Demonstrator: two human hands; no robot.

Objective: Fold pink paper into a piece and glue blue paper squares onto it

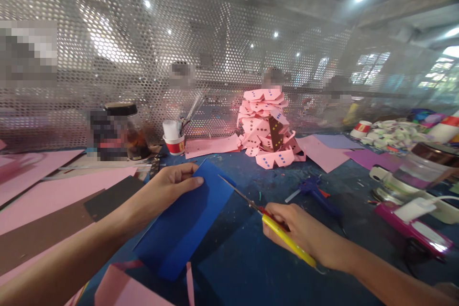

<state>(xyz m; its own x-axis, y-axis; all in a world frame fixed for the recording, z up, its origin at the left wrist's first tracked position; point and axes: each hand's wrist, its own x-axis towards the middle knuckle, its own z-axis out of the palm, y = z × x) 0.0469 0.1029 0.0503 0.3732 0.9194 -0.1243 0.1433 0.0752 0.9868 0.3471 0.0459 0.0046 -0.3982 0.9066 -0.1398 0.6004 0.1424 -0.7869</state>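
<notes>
A sheet of blue paper slants over the dark blue tabletop. Its upper left edge is pinched between the thumb and fingers of my left hand. My right hand grips scissors with yellow and red handles. The metal blades point up and left, and their tips reach the paper's upper right edge. Whether the blades have bitten into the paper I cannot tell. Below the blue sheet lies a piece of pink paper, partly covered by it.
A pile of folded pink paper pieces stands at the back. A blue glue gun lies beyond my right hand. Paper cup and lidded jar stand back left. Pink power strip and clear container are right; brown paper left.
</notes>
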